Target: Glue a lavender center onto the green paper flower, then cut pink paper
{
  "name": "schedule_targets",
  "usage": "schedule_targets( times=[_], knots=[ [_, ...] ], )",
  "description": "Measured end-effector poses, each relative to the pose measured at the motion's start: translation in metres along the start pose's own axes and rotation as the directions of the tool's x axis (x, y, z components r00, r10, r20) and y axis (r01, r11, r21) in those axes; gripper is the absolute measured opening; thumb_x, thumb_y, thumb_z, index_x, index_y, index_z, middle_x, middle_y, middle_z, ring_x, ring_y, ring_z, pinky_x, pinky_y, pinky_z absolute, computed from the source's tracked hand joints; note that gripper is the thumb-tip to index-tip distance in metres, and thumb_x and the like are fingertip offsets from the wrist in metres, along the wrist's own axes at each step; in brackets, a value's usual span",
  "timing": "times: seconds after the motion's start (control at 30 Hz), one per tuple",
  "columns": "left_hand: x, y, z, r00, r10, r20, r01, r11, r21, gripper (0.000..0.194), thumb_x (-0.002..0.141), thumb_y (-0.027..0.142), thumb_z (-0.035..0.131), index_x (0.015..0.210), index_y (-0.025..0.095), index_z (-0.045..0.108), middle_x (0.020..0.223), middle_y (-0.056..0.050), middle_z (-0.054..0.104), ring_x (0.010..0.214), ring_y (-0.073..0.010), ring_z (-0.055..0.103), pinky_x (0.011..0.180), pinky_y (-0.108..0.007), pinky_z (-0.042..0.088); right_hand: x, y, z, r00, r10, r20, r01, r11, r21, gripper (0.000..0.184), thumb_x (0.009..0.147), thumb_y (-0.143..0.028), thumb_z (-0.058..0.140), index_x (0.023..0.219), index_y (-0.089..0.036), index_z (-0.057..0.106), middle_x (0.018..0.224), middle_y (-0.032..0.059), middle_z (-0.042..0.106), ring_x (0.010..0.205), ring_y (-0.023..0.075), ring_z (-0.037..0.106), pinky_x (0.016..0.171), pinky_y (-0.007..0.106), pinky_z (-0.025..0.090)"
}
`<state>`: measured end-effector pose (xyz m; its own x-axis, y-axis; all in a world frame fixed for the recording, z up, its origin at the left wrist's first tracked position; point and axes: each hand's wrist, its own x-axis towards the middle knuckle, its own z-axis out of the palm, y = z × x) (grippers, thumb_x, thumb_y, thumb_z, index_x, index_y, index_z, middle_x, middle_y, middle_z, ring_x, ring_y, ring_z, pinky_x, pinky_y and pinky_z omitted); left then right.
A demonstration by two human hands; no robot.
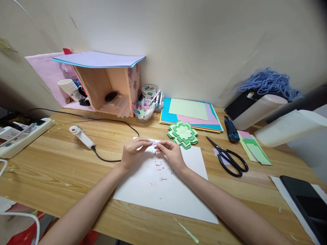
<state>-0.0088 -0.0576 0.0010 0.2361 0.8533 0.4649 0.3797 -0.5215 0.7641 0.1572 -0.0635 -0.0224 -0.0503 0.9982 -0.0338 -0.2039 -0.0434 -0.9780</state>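
Note:
Both of my hands meet over a white sheet of paper on the wooden desk. My left hand and my right hand each pinch one small lilac piece of paper between fingertips, holding it just above the sheet. The sheet carries small red and dark smudges near its middle. A layered green paper flower lies just beyond my right hand.
Black scissors and a blue utility knife lie to the right. A stack of coloured paper sits at the back. A white corded glue gun lies to the left. A cardboard box shelf, a bowl of paper scraps and green strips surround them.

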Motion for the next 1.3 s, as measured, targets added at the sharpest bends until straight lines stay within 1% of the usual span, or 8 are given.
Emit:
schedule_targets(
  times=[0.2, 0.33, 0.47, 0.53, 0.77, 1.17, 1.23, 1.3],
  knots=[
    [0.001, -0.002, 0.000, 0.999, 0.038, -0.018, -0.037, 0.997, 0.067, 0.012, 0.078, 0.024, 0.057, 0.082, 0.024, 0.069, 0.086, -0.004, 0.069, 0.081, -0.0151, 0.063, 0.075, -0.026, 0.048, -0.001, -0.001, -0.002, 0.994, -0.072, -0.078, 0.068, 0.996, -0.052, 0.015, 0.064, -0.029, 0.070, 0.068, -0.017, 0.063, 0.073, 0.0030, 0.065, 0.069, 0.0147, 0.059, 0.064, 0.028, 0.050],
    [0.002, -0.009, 0.001, 0.981, 0.181, -0.063, -0.175, 0.980, 0.097, 0.012, 0.077, 0.018, 0.059, 0.083, 0.022, 0.068, 0.082, -0.003, 0.069, 0.076, -0.0136, 0.063, 0.070, -0.025, 0.049, 0.001, 0.004, -0.004, 0.996, -0.057, -0.066, 0.049, 0.993, -0.112, 0.020, 0.073, -0.035, 0.061, 0.074, -0.015, 0.067, 0.070, 0.0031, 0.063, 0.061, 0.0122, 0.055, 0.059, 0.026, 0.047],
    [0.003, -0.013, 0.002, 0.967, 0.233, -0.105, -0.221, 0.969, 0.109, 0.014, 0.076, 0.013, 0.061, 0.085, 0.021, 0.068, 0.082, -0.003, 0.069, 0.076, -0.0129, 0.063, 0.070, -0.025, 0.050, 0.002, 0.005, -0.005, 0.990, -0.130, -0.057, 0.123, 0.985, -0.121, 0.025, 0.077, -0.031, 0.057, 0.097, -0.019, 0.065, 0.095, 0.0053, 0.064, 0.077, 0.0147, 0.057, 0.068, 0.027, 0.047],
    [0.003, -0.013, 0.002, 0.965, 0.238, -0.108, -0.227, 0.968, 0.110, 0.014, 0.075, 0.012, 0.061, 0.085, 0.021, 0.067, 0.082, -0.002, 0.069, 0.076, -0.0127, 0.063, 0.070, -0.024, 0.050, 0.001, 0.004, -0.005, 0.983, -0.175, -0.064, 0.164, 0.976, -0.144, 0.024, 0.079, -0.031, 0.055, 0.099, -0.020, 0.063, 0.103, 0.0053, 0.062, 0.089, 0.0161, 0.056, 0.076, 0.028, 0.046],
    [0.002, -0.013, 0.003, 0.955, 0.295, -0.036, -0.289, 0.950, 0.121, 0.013, 0.075, 0.011, 0.061, 0.085, 0.020, 0.065, 0.082, -0.002, 0.068, 0.076, -0.0118, 0.062, 0.069, -0.023, 0.049, -0.001, 0.003, -0.002, 0.995, -0.096, 0.038, 0.101, 0.982, -0.160, 0.024, 0.077, -0.040, 0.057, 0.080, -0.017, 0.062, 0.076, 0.0027, 0.061, 0.072, 0.0153, 0.056, 0.065, 0.027, 0.047],
    [-0.001, -0.012, 0.007, 0.973, 0.231, 0.006, -0.230, 0.968, 0.104, 0.015, 0.078, 0.015, 0.057, 0.088, 0.022, 0.066, 0.085, -0.003, 0.068, 0.078, -0.0134, 0.062, 0.071, -0.025, 0.048, 0.000, 0.000, -0.002, 0.996, -0.079, 0.045, 0.085, 0.986, -0.146, 0.022, 0.074, -0.038, 0.060, 0.077, -0.016, 0.062, 0.074, 0.0030, 0.062, 0.071, 0.0157, 0.057, 0.066, 0.027, 0.045],
    [0.000, -0.008, 0.006, 0.987, 0.158, 0.027, -0.159, 0.986, 0.052, 0.015, 0.078, 0.018, 0.057, 0.090, 0.022, 0.066, 0.088, -0.004, 0.068, 0.082, -0.0147, 0.062, 0.075, -0.026, 0.047, 0.000, 0.000, -0.001, 0.995, -0.091, 0.039, 0.095, 0.986, -0.139, 0.021, 0.075, -0.036, 0.060, 0.077, -0.016, 0.062, 0.074, 0.0027, 0.061, 0.072, 0.0154, 0.057, 0.067, 0.027, 0.045],
    [0.003, -0.004, 0.006, 0.998, 0.018, 0.054, -0.015, 0.998, -0.053, 0.022, 0.078, 0.022, 0.058, 0.099, 0.021, 0.063, 0.093, -0.006, 0.067, 0.085, -0.0163, 0.062, 0.078, -0.028, 0.048, 0.001, 0.001, -0.001, 0.995, -0.095, 0.017, 0.097, 0.987, -0.131, 0.019, 0.075, -0.035, 0.060, 0.077, -0.016, 0.062, 0.073, 0.0022, 0.061, 0.072, 0.0149, 0.056, 0.067, 0.026, 0.044]
  ],
)
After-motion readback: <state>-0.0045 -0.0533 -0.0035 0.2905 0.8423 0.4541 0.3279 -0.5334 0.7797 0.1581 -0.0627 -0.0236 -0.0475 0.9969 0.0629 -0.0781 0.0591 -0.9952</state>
